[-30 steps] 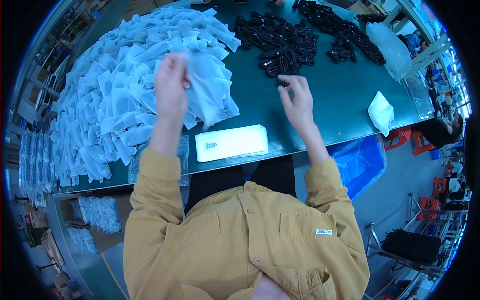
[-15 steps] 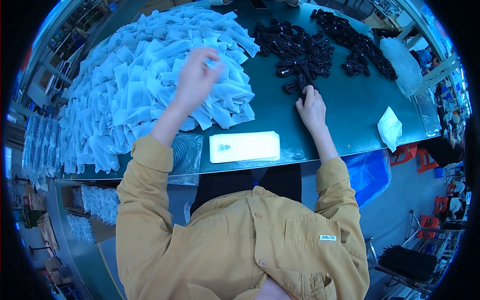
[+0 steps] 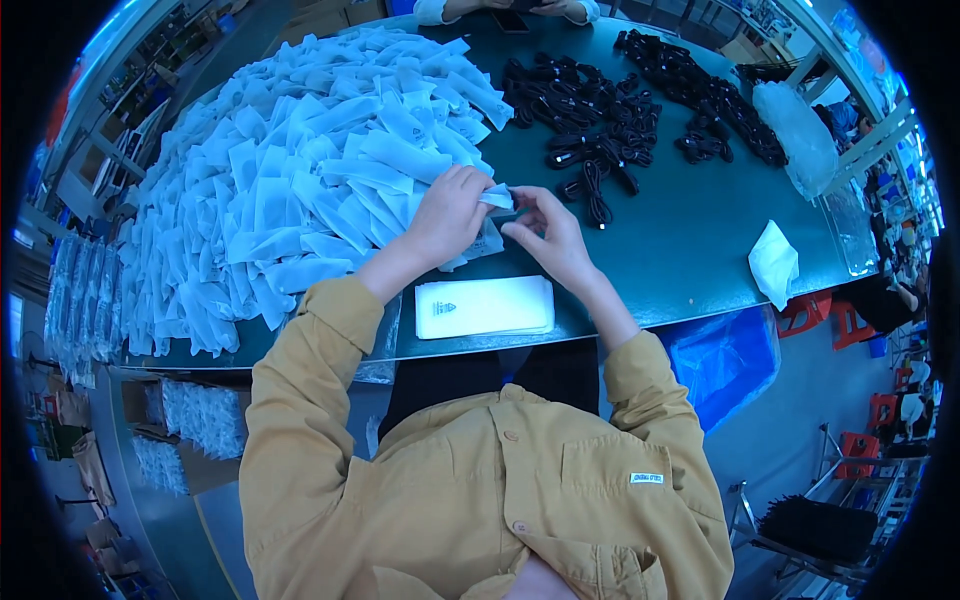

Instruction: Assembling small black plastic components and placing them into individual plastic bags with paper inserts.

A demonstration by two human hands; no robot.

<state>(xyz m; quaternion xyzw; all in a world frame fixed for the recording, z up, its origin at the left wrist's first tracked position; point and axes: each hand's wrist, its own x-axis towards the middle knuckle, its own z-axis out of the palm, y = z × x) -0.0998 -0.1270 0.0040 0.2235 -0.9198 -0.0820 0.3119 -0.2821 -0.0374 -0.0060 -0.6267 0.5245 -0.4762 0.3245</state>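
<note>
In front of the big heap of filled white pouches (image 3: pixel 300 190), both hands have come together. My left hand (image 3: pixel 450 215) is closed on a small white pouch (image 3: pixel 497 198), whose end sticks out past the fingers. Touching that end is my right hand (image 3: pixel 552 238), its thumb and fingers closed around a dark bundle, seemingly a coiled black cable (image 3: pixel 516 200), mostly hidden by the fingers. Nearer to me, a stack of flat white pouches (image 3: pixel 484 308) lies by the table edge. Coiled black cables (image 3: pixel 590 115) are heaped beyond my right hand.
A second row of black cables (image 3: pixel 700 85) runs along the far right, beside a clear plastic bag (image 3: pixel 797 135). A crumpled white sheet (image 3: pixel 774 265) rests near the right edge. Below the table stands a blue-lined bin (image 3: pixel 725 360). Across the table are another person's hands (image 3: pixel 565 10).
My right hand has left the cable heap with a dark bundle and moved left. My left hand has come down and right from above the pouch heap, now with a pouch in it.
</note>
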